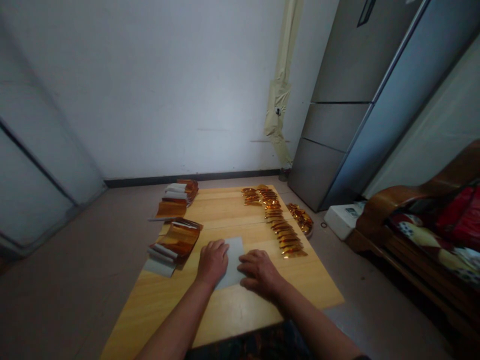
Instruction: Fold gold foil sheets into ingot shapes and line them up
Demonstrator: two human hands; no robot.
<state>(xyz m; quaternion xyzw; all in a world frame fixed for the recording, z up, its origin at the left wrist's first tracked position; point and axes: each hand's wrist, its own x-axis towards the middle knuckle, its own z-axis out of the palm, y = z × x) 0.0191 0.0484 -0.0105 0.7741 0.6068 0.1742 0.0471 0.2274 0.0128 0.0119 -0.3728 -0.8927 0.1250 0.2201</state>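
A pale grey-white sheet of paper [234,260] lies on the wooden table [240,312] in front of me. My left hand [213,261] rests on its left edge, palm down, fingers flat and close together. Over the right edge is my right hand [260,271], its fingers stretched out and a little apart, the tips at the paper. To the left lie loose stacks of gold foil paper [182,239] with pale backs, curled and overlapping. A row of folded gold paper pieces [283,227] runs along the table's right side.
A container of more gold pieces [301,219] stands beyond the table's right edge. Behind it are a grey refrigerator [318,165] and a white box [342,221]. A wooden bench [375,220] with cushions is at the right. The white wall [168,100] closes off the back.
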